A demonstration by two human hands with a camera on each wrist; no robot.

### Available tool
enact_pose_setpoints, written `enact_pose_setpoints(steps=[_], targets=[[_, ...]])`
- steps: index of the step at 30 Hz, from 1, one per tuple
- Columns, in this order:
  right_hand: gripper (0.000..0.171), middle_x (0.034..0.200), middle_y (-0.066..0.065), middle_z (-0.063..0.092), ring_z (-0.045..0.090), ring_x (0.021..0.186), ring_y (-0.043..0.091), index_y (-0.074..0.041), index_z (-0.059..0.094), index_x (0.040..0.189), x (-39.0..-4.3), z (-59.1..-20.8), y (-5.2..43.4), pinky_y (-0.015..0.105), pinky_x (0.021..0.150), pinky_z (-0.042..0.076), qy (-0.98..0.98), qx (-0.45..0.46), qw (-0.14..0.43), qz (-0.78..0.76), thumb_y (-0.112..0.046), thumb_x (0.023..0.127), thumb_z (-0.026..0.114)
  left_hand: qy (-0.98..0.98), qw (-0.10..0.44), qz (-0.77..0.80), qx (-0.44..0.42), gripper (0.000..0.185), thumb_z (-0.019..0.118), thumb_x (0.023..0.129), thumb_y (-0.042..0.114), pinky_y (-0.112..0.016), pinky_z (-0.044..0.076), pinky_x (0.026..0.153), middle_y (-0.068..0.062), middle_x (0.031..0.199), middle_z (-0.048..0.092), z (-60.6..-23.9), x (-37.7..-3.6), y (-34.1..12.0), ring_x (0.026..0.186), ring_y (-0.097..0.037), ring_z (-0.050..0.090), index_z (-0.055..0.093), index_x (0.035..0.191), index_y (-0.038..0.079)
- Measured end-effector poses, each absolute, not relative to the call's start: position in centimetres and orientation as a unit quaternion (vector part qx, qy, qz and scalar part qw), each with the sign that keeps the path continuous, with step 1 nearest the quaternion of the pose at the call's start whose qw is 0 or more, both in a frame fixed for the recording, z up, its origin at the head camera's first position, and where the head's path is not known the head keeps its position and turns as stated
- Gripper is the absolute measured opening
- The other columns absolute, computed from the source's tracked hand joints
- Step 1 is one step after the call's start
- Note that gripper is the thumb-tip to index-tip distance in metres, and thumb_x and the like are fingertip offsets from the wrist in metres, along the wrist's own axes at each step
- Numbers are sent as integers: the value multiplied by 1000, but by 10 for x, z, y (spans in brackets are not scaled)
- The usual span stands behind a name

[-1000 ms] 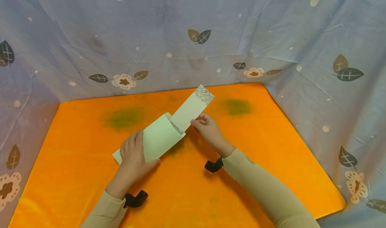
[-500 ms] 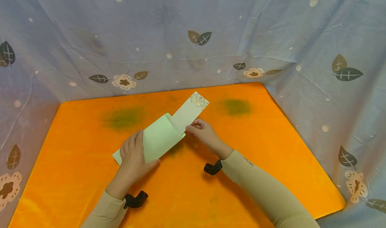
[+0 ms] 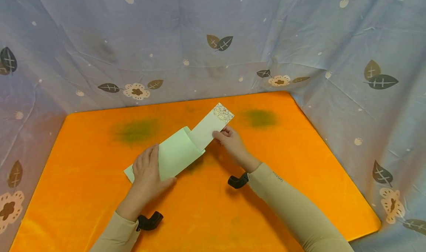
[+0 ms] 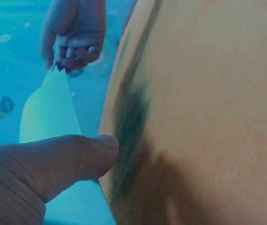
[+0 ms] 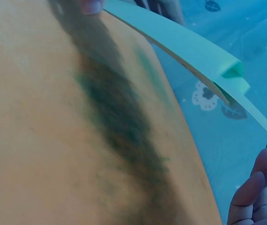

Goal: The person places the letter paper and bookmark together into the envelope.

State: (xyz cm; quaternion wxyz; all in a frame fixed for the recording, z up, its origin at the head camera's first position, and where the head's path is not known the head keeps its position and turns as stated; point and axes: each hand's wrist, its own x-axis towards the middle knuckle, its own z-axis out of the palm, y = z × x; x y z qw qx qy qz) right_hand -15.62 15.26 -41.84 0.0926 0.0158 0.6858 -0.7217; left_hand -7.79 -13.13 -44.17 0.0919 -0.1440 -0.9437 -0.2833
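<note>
A pale green envelope (image 3: 178, 152) slants above the orange table, its mouth facing up and to the right. My left hand (image 3: 146, 170) grips its lower part, fingers across the far side and thumb along the near edge; the left wrist view shows that thumb (image 4: 81, 159) over the paper. Out of the mouth sticks a long white card (image 3: 207, 130) with a lace-like patterned end. My right hand (image 3: 231, 143) pinches the card's near edge between thumb and fingers, just below the pattern. The card's other end is hidden inside the envelope.
An orange cloth-covered table (image 3: 283, 152) with dark green smudges lies beneath both hands. Blue-grey curtains (image 3: 186, 30) printed with leaves and flowers hang behind it and at the sides. A black curved piece (image 3: 237, 181) juts from each wrist.
The card has slid deeper into the envelope, and its lower lace band is now hidden. My right hand moved down with it, then back up along its edge. My left hand stays nearly still.
</note>
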Motion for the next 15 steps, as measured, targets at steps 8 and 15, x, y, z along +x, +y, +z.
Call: enact_pose_setpoints(steps=[8, 15], targets=[[28, 87, 14, 55, 47, 91, 44, -2, 52, 106, -162, -414, 165, 52, 88, 41, 672, 45, 46, -738, -26, 96, 62, -943, 89, -284, -146, 120, 92, 61, 33, -63, 13, 103, -26, 144, 27, -444, -79, -131, 129, -46, 23, 20, 149, -4], [34, 99, 10, 61, 47, 101, 47, -1, 56, 117, -164, -414, 171, 56, 94, 40, 670, 61, 24, -739, -30, 98, 58, -943, 92, -282, -148, 120, 92, 61, 34, -63, 14, 103, -26, 144, 28, -446, -79, -131, 129, -46, 24, 20, 149, -4]])
